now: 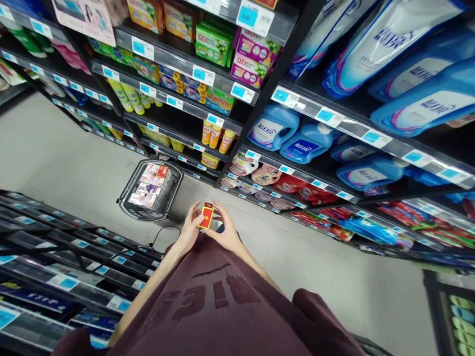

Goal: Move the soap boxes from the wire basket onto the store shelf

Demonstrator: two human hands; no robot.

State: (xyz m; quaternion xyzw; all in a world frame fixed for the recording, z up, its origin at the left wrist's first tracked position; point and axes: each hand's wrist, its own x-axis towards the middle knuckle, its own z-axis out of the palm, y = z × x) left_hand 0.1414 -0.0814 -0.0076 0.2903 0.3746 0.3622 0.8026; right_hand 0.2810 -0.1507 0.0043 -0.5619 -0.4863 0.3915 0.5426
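In front of my chest I hold a small red box (206, 218) with a yellow border and a dark red top end. My left hand (191, 227) grips its left side, with the thumb lying across the front. The fingers of my right hand (226, 230) curl around the right side and touch the top end. Beyond my left hand, a dark shopping basket (176, 182) stands on the floor. Several white-and-pink packs (147, 188) lie inside it, along with a small red box (162, 172).
Ahead is a shelf with soap boxes (213, 44), yellow bottles (215, 135) and blue detergent bottles (273, 126). Behind and left of me runs another shelf (40, 273) with price tags. Grey floor (74, 152) lies between them. A dark rack (439, 312) stands at the right.
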